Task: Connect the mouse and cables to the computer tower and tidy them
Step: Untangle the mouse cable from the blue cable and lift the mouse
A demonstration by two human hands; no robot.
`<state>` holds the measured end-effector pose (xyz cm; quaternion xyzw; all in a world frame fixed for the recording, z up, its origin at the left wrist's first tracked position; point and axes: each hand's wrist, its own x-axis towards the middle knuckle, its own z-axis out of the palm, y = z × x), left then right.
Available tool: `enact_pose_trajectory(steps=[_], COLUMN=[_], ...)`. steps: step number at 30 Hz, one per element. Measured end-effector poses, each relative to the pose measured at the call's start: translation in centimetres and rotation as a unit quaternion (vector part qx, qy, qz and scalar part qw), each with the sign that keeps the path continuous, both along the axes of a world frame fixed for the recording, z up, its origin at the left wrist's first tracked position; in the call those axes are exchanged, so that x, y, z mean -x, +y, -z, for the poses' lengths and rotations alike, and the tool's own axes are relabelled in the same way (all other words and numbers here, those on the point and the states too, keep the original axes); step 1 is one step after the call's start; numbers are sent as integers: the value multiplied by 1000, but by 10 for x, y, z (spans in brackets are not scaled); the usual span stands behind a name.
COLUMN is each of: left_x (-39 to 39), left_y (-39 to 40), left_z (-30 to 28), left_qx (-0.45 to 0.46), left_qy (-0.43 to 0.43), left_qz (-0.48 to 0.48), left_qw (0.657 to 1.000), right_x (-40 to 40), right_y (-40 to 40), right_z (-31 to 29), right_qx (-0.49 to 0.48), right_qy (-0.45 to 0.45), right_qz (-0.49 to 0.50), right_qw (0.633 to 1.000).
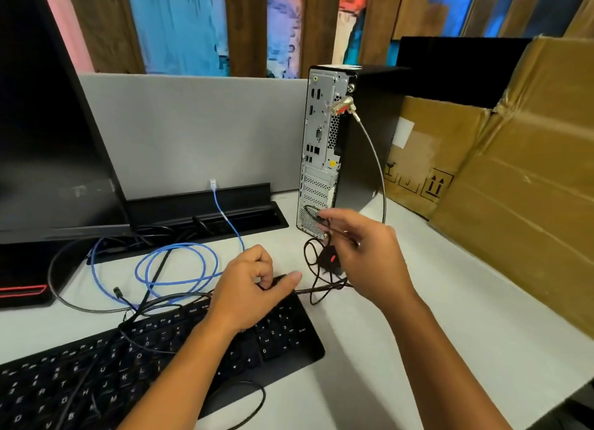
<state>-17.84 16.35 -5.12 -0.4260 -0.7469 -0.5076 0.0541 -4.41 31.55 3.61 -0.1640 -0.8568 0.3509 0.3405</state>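
Note:
The slim black computer tower [356,146] stands upright at the back of the desk, its silver port panel [316,146] facing me. My right hand [363,256] pinches a thin black cable [310,214] near the tower's lower rear. Under that hand lies the black mouse [331,261] with a red wheel, mostly hidden. My left hand [254,288] is closed on a black cable [321,289] over the keyboard's top right corner. A blue network cable [180,265] lies coiled left of my hands, its clear plug [213,183] leaning on the grey partition.
A black keyboard [106,375] with loose black cables across it fills the near left. A black monitor [48,124] stands at the left. A black cable tray [205,211] is open behind the coil. Cardboard boxes [520,185] crowd the right. A grey security cable [376,159] hangs from the tower.

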Motion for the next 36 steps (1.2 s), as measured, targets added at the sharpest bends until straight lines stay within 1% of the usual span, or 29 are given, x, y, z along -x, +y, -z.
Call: enact_pose_trajectory(steps=[1,3,6,8,10,12,14,17,18,20,21,23,24,25,26,27,29,30,31,33,36], left_x=[-2,-3,0,3,4,7,11,15,16,18,19,17,15,11,6,-1,-10,-12,-13,-12,-12], left_y=[0,1,0,-3,-4,-5,-4,-2,-2,-1,-1,-1,-2,-3,-3,-4,-6,-6,-7,-7,-2], left_z=[-1,-4,-7,-8,-10,-10,-7,-1,1,5,5,2,-2,-4,-6,-6,-5,-3,-2,-2,-1], left_qx=[-4,-35,-117,-147,-151,-147,-126,-87,-72,-33,-14,-6,-12,-9,17,66,160,182,186,182,157], left_qy=[2,-1,-20,-52,-77,-90,-104,-117,-107,-45,-4,89,136,176,203,216,199,192,194,215,258], left_qz=[-10,-23,-41,-61,-92,-126,-162,-188,-190,-192,-197,-198,-181,-148,-104,-56,11,22,20,3,-36], left_qw=[1000,999,992,986,981,977,973,971,973,980,980,976,974,973,974,973,967,964,963,960,953], right_x=[6,20,37,43,46,45,40,24,16,1,-7,-21,-27,-33,-38,-44,-51,-52,-51,-43,-26], right_y=[2,9,15,13,10,8,5,8,11,18,23,30,35,41,49,57,68,70,68,60,46], right_z=[-6,-15,-22,-27,-32,-35,-36,-36,-36,-35,-33,-27,-22,-15,-6,4,25,33,39,48,62], right_qx=[-13,-21,25,34,24,36,33,40,44,42,56,118,129,124,103,75,9,-3,5,28,-8], right_qy=[14,-26,-101,-134,-154,-181,-224,-234,-235,-234,-215,-149,-145,-168,-221,-296,-442,-468,-457,-369,-262], right_qz=[27,47,8,-25,-59,-102,-146,-172,-167,-142,-129,-121,-115,-103,-91,-84,-66,-55,-50,-78,-105], right_qw=[999,998,995,990,986,977,963,956,956,961,966,974,974,972,965,948,894,882,888,926,959])
